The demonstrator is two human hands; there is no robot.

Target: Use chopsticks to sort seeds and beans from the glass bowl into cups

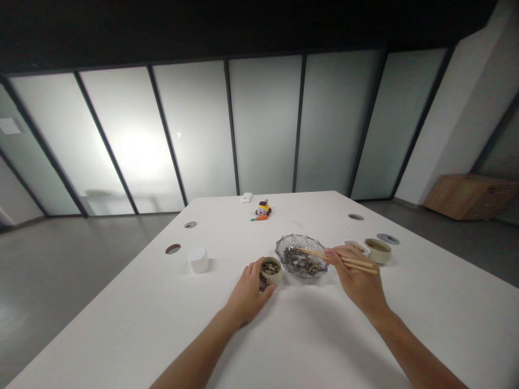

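My left hand (248, 292) wraps around a small beige cup (272, 270) that holds dark seeds. To the right of the cup stands a clear glass bowl (300, 255) with a pile of dark seeds in it. My right hand (357, 278) grips a pair of wooden chopsticks (340, 259), and their tips reach left into the glass bowl over the seeds. Both hands rest low over the white table (308, 335).
Right of my right hand stand a small white dish (357, 247) and a beige cup (378, 250). A white box (198, 260) sits to the left, a small toy (263, 209) and a white block (246, 198) at the far edge. Round cable holes (173, 248) dot the tabletop.
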